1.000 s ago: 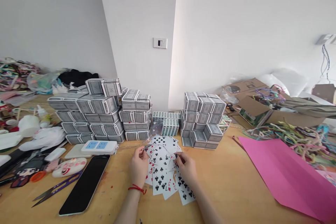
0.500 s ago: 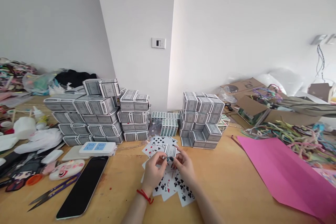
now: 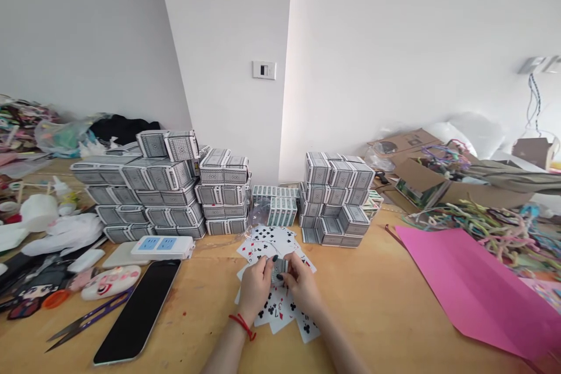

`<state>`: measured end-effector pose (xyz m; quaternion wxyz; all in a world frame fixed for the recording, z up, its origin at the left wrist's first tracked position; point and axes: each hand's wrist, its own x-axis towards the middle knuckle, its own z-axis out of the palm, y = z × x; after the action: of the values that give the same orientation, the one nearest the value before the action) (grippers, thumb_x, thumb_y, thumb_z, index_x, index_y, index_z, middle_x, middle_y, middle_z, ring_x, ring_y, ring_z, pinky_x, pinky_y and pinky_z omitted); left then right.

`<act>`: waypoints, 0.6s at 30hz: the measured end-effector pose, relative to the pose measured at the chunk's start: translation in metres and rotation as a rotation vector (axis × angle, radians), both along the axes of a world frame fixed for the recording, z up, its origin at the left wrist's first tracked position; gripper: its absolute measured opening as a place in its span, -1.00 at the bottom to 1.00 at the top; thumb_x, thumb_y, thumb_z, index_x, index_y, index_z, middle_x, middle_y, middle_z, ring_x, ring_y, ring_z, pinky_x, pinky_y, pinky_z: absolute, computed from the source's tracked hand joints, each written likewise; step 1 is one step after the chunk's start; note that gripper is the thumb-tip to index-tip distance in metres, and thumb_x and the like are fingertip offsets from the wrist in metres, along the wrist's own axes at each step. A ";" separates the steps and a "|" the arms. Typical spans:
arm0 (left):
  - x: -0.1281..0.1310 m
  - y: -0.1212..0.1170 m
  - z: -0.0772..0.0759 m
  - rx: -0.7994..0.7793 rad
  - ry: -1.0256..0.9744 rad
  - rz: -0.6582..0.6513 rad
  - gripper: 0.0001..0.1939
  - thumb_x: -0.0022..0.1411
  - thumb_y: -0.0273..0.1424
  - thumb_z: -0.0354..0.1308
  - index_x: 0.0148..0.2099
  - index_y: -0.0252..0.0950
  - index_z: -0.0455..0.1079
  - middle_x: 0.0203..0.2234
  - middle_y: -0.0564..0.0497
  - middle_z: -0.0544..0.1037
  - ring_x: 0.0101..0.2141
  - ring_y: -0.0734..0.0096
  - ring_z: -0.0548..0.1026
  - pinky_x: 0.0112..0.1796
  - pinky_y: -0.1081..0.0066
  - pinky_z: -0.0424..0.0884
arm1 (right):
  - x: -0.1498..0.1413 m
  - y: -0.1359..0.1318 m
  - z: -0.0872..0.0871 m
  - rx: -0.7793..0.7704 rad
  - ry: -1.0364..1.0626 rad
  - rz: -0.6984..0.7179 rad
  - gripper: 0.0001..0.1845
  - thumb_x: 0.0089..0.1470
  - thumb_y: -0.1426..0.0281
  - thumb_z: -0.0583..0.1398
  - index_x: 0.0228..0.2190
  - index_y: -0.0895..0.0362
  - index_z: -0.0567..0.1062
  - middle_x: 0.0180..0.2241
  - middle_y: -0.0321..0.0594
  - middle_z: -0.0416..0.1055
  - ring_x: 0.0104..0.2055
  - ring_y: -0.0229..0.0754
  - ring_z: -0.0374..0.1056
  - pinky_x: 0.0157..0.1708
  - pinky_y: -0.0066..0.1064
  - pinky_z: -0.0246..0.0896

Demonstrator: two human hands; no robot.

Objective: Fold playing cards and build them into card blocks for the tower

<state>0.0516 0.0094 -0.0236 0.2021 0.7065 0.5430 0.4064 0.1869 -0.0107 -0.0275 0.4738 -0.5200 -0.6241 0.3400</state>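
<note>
Between my two hands is a playing card with its grey patterned back toward me; whether it is folded I cannot tell. My left hand pinches its left side, thumb near the top. On the right edge, my right hand is closed, its thumb across the lower part of the card. Beneath both hands, loose playing cards lie face up and overlapping on the wooden table. Boxes built of folded cards stand behind, in a left stack and a right stack.
Greenish card decks stand between the stacks. At left lie a phone, scissors, a power strip and a white plastic bag. Pink paper, tangled cords and a cardboard box are on the right.
The card between my hands has tipped more upright. My left thumb has shifted up to its top edge, and my right fingers have closed along its right side.
</note>
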 end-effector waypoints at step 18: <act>-0.002 0.005 0.002 -0.117 -0.346 0.100 -0.53 0.18 -0.03 -0.17 -0.58 -0.25 0.15 -0.77 0.13 0.25 -0.69 0.49 0.24 -0.62 0.50 0.16 | -0.010 0.001 0.005 -0.259 0.497 0.134 -0.57 -0.13 0.01 0.19 -0.48 0.12 0.29 -0.72 -0.41 0.32 -0.74 -0.34 0.19 -0.70 -0.51 0.07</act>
<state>0.0491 0.0139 -0.0213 0.3127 0.5854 0.5572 0.4990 0.1770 -0.0095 -0.0224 0.5184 -0.4346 -0.4733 0.5643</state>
